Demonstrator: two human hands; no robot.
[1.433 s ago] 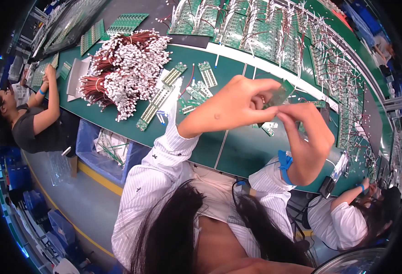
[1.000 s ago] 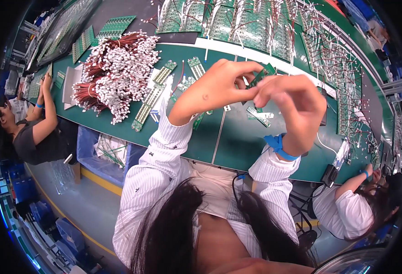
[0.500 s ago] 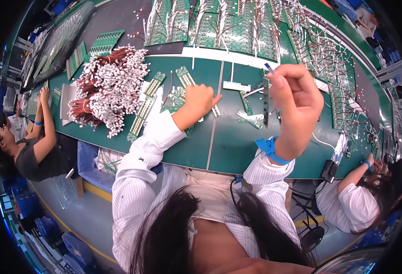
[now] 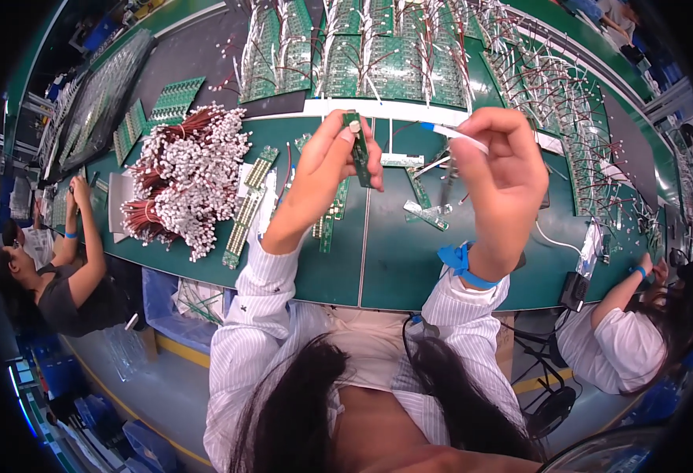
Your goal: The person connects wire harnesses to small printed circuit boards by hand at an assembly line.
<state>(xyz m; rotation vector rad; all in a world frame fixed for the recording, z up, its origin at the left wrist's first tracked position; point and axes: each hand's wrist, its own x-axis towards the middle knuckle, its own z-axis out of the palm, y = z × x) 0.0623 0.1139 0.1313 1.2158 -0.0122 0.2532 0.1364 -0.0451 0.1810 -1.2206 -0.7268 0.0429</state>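
My left hand (image 4: 332, 162) grips a narrow green circuit board (image 4: 363, 162) between thumb and fingers, held upright above the table, with a small white connector near its top end. To the right, my right hand (image 4: 508, 162) pinches a white flat cable (image 4: 446, 132) with a blue end, which points toward the board. A dark blurred strip (image 4: 447, 177) hangs just below these fingertips; whether my right hand holds it too I cannot make out. Loose narrow boards (image 4: 425, 213) lie on the table between the hands, and several more (image 4: 326, 225) lie under my left hand.
A big pile of red-brown wires with white connectors (image 4: 185, 173) lies at the left. Large green panels with wires (image 4: 370, 63) line the back and right. A black adapter (image 4: 573, 292) sits at the table's right front edge. People work on both sides.
My left hand has risen from the boards on the table and now holds one up. The cable in my right hand has swung from steep to nearly level, pointing left.
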